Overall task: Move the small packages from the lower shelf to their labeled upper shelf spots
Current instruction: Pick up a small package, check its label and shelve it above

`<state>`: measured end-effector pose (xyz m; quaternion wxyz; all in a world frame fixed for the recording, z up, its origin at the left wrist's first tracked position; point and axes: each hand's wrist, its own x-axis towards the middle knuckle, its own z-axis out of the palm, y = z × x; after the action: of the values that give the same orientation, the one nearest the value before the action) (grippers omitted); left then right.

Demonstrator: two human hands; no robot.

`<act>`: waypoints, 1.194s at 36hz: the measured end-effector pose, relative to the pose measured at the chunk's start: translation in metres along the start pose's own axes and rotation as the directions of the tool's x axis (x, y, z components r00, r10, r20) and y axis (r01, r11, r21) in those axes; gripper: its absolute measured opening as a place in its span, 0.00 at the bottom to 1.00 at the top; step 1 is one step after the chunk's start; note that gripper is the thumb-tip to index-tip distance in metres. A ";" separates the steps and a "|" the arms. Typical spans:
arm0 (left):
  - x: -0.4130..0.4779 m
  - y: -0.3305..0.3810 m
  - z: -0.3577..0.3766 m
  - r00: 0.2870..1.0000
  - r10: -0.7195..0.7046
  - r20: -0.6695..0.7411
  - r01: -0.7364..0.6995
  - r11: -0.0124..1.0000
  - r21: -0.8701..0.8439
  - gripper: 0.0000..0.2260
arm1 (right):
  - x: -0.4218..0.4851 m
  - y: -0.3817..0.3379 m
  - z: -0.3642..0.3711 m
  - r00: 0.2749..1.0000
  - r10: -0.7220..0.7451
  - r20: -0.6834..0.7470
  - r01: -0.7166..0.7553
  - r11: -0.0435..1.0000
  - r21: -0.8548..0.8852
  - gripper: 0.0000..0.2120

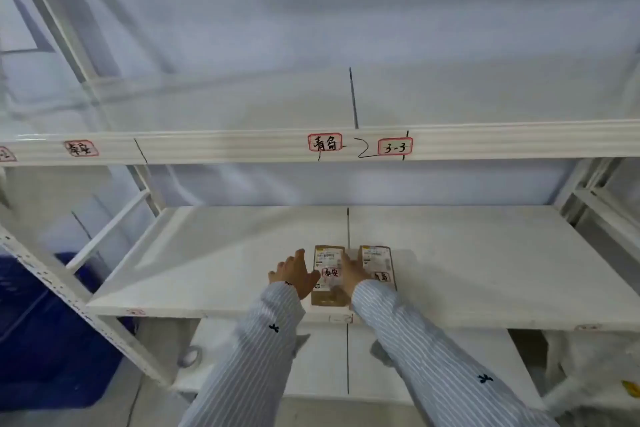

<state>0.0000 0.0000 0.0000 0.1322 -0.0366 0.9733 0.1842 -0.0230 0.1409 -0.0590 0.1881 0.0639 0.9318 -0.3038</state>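
Two small brown packages lie side by side near the front middle of the lower shelf (214,260). The left package (328,274) carries a white label and a red-framed tag. The right package (378,263) has a similar tag, partly hidden. My left hand (294,273) rests against the left side of the left package, fingers spread. My right hand (353,270) lies between the two packages, touching both; whether it grips one I cannot tell. The upper shelf beam (225,147) bears red-framed labels: one at the left (81,148), one at the middle (325,142) and a "3-3" label (395,147).
White uprights (55,284) frame the rack at the left and the right. A blue crate (41,340) stands on the floor at the lower left. A roll of tape (189,356) lies on the bottom shelf. A white bag (588,367) sits at the lower right.
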 end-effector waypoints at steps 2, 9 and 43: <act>0.014 -0.001 0.006 0.999 -0.037 0.035 0.039 0.999 -0.039 0.28 | 0.018 0.003 0.008 0.998 0.058 -0.033 -0.057 0.998 0.021 0.29; 0.052 -0.003 0.022 0.972 -0.100 0.214 0.142 0.971 -0.192 0.24 | 0.036 -0.011 0.006 0.984 0.165 0.073 -0.166 0.986 0.015 0.21; -0.026 0.044 -0.024 0.987 0.131 -0.094 -0.160 0.871 -0.464 0.22 | -0.103 -0.018 -0.090 0.955 -0.131 -0.266 0.208 0.935 0.288 0.33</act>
<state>0.0138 0.0327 0.0437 0.0760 0.0005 0.9030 0.4228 0.0397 0.1789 0.0575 0.0332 0.0483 0.8896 -0.4529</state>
